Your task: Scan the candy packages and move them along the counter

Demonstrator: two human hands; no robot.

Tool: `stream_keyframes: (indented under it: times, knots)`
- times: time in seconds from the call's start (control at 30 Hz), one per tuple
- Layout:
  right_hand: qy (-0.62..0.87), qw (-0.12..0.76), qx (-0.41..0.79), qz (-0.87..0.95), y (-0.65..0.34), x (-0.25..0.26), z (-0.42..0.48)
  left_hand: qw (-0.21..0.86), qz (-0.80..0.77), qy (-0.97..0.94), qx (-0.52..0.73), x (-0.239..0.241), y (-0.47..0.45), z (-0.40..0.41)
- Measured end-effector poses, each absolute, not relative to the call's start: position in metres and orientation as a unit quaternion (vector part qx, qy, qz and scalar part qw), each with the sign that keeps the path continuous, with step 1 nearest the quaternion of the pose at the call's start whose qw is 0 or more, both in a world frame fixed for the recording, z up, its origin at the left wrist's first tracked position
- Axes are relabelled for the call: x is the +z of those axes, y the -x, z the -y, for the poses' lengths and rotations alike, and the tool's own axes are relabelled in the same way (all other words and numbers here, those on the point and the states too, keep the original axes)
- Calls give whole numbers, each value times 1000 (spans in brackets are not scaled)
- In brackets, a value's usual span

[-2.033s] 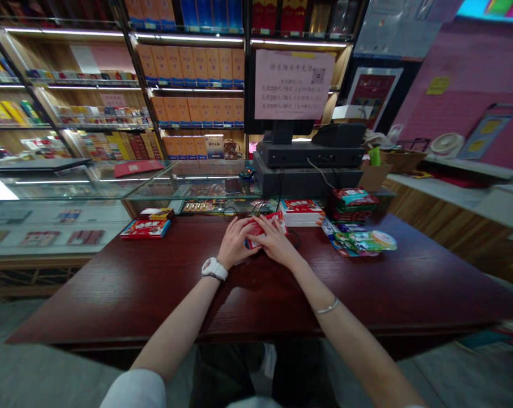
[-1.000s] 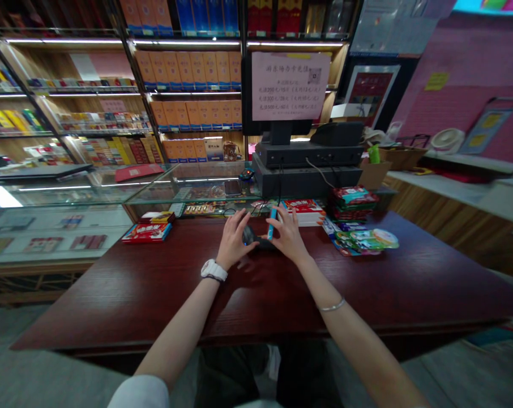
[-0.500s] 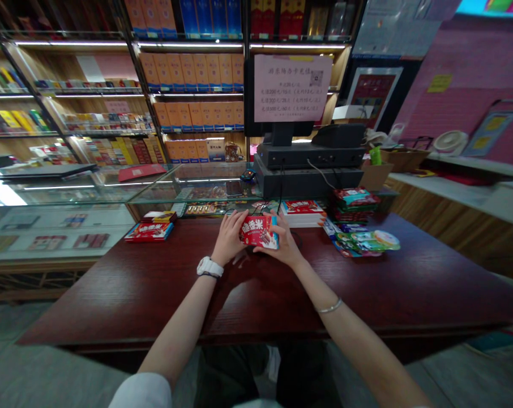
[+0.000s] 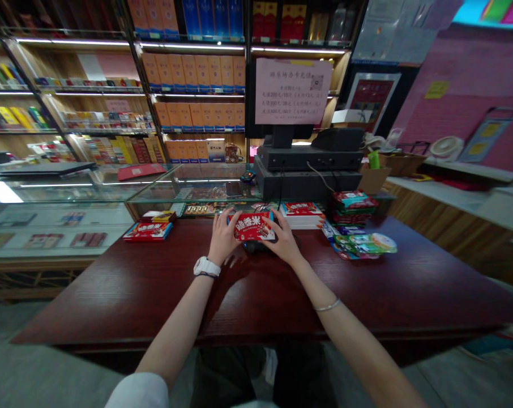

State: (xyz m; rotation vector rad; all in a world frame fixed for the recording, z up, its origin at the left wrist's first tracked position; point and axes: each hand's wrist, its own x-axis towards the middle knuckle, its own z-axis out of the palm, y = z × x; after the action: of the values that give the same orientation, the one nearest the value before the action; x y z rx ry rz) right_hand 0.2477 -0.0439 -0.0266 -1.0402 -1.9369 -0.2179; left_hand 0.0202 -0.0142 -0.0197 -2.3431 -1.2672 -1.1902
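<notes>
Both hands hold a red chocolate box (image 4: 255, 226) with white lettering, raised over the dark wooden desk (image 4: 256, 306). My left hand (image 4: 223, 237) is closed on its left end, with a white watch (image 4: 206, 267) on that wrist. At the right end, my right hand (image 4: 285, 241) grips the box between thumb and fingers. The printed front faces me, roughly level. Just below the box, a dark device (image 4: 253, 246) with a small blue light is partly hidden. Behind my right hand lies a stack of boxes (image 4: 302, 220), a similar red one on top.
More red boxes (image 4: 148, 230) lie at the desk's left. Colourful snack packets (image 4: 362, 245) and a pile of packets (image 4: 353, 208) are at the right. A glass display case (image 4: 197, 190) and a cash register (image 4: 310, 161) with a paper sign (image 4: 293, 90) stand behind.
The box has moved slightly left and been turned from a tilt to nearly level, its front now squarer to me. Both hands have shifted their grip toward its ends.
</notes>
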Motion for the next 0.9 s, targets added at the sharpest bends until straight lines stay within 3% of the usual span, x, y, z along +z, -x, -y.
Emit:
stream_keyframes:
  times: [0.27, 0.43, 0.7, 0.9]
  knots:
    - [432, 420, -153, 783, -240, -25, 50, 123, 486, 773, -388, -18, -12, 30]
    - [441, 430, -156, 772, -207, -27, 55, 76, 513, 752, -406, -22, 9, 58]
    - [363, 390, -170, 829, -141, -23, 49, 59, 567, 699, -432, -33, 63, 74]
    - [343, 446, -112, 819, -88, -22, 39, -52, 543, 683, -486, -44, 123, 72]
